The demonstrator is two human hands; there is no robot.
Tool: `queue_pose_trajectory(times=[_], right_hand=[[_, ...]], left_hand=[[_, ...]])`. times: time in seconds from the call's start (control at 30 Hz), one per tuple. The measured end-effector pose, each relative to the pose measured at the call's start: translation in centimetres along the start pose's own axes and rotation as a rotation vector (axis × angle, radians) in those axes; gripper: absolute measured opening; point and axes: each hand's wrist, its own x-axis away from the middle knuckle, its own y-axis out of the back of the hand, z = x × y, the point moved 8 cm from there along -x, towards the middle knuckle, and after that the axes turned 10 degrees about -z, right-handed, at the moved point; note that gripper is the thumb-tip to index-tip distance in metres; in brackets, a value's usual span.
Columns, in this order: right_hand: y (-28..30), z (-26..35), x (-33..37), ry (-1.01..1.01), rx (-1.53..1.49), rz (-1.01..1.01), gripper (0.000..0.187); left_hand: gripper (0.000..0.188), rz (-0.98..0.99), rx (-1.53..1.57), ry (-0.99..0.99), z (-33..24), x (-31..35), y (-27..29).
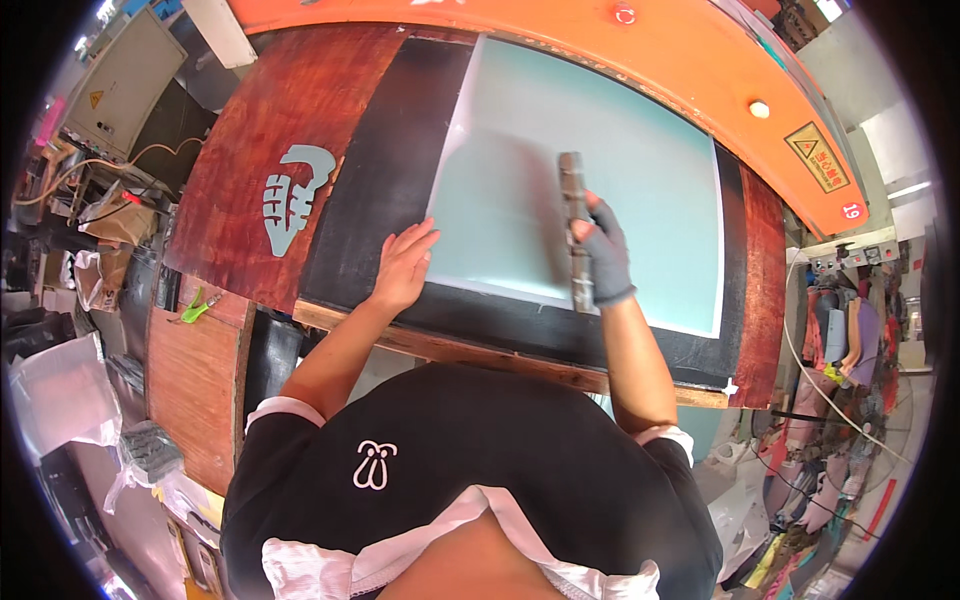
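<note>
A large pale green sheet [640,150] lies on a black mat [385,170] on the wooden bench. My left hand [403,265], bare, presses flat on the sheet's near left corner with fingers spread. My right hand [603,255], in a grey glove, grips a long narrow metal bar [574,225] that stands upright on the sheet near its middle, running from the near edge toward the far side.
An orange machine arch [700,70] curves over the far side of the bench. A pale green cut-out piece [293,195] rests on the reddish wooden board [260,130] at left. A green clip [198,306] lies on a lower wooden shelf. Bags and scraps crowd both sides.
</note>
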Motion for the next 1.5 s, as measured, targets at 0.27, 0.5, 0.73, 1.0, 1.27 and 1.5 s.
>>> queue_pose_trajectory(times=[0.27,0.5,0.73,1.0,1.27,1.5], right_hand=[[-10.4,-3.9,-1.5,0.414,1.174,-0.226,0.073],[-6.2,-5.1,0.8,0.37,0.769,-0.08,0.085],[-7.1,-4.9,4.9,0.91,1.113,0.032,0.097],[-7.4,-4.0,4.9,0.961,1.067,-0.091,0.087],[-7.5,-4.4,4.4,0.888,1.106,-0.051,0.084],[-7.8,-3.7,4.7,0.917,1.092,-0.04,0.084]], left_hand=[[0.032,0.02,0.383,0.134,2.2,-1.9,0.8],[0.033,-0.196,0.501,0.078,3.5,-9.1,1.0],[0.037,0.064,0.221,-0.018,1.9,-14.7,-4.3],[0.037,0.119,0.753,0.265,3.2,-16.0,-5.5],[0.038,0.152,0.88,0.457,3.6,-16.2,-5.8],[0.039,0.141,0.84,0.447,3.2,-16.4,-5.5]])
